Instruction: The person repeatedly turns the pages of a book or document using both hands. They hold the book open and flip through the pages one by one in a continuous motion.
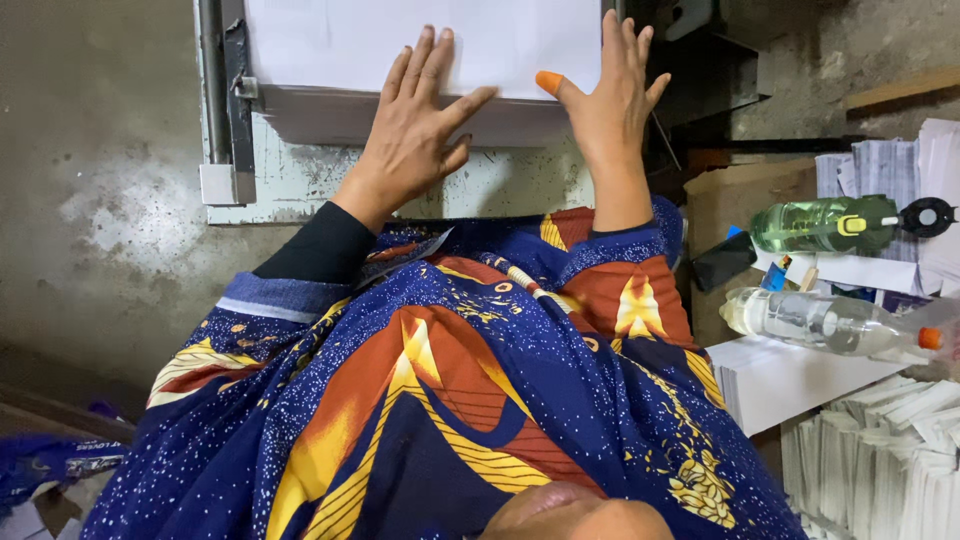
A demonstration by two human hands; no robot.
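White paper stack [330, 40] under both flat hands; green bottle [815, 224] nearby.

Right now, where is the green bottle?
In the head view, the green bottle lies on its side at the right edge, on paper stacks, just above the clear bottle, right of the right hand.

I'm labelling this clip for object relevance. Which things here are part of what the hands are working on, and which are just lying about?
In hand:
left hand
right hand
white paper stack
metal table

Lying about:
green bottle
clear bottle
folded paper bundles
cardboard box
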